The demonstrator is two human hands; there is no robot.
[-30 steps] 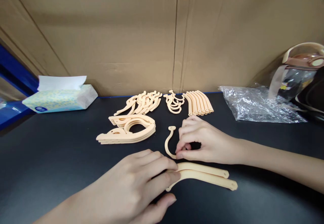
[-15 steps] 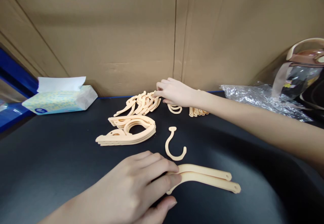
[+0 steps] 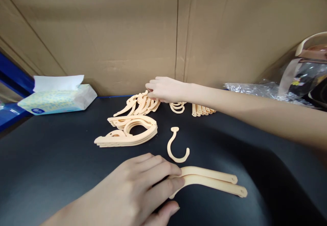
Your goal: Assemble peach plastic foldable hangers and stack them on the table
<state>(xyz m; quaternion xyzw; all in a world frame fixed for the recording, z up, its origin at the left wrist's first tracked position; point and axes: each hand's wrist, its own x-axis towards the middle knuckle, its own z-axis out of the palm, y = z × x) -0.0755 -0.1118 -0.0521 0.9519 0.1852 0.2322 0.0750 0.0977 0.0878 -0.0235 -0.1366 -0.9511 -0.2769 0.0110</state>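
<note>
My left hand [image 3: 135, 192] lies near the front of the black table, fingers curled down on the left ends of two long peach plastic arms [image 3: 217, 182] that lie side by side. A single peach hook [image 3: 176, 146] rests just behind them. My right hand [image 3: 163, 89] reaches to the back, fingers bent onto a fanned row of curved peach pieces [image 3: 139, 105]. Whether it grips one I cannot make out. Beside it lie a small pile of hooks [image 3: 177, 107] and a row of straight arms [image 3: 203, 110], partly hidden by my forearm.
A stack of folded peach hangers [image 3: 127, 132] sits left of centre. A tissue pack [image 3: 57, 98] stands at the back left by a blue rail. Crumpled clear plastic [image 3: 258, 89] and a brown-lidded container [image 3: 306, 65] are at the right. A cardboard wall [image 3: 127, 31] closes the back.
My right hand let go of the single hook and reached back to the fanned row of curved pieces. The left hand stayed on the two long arms.
</note>
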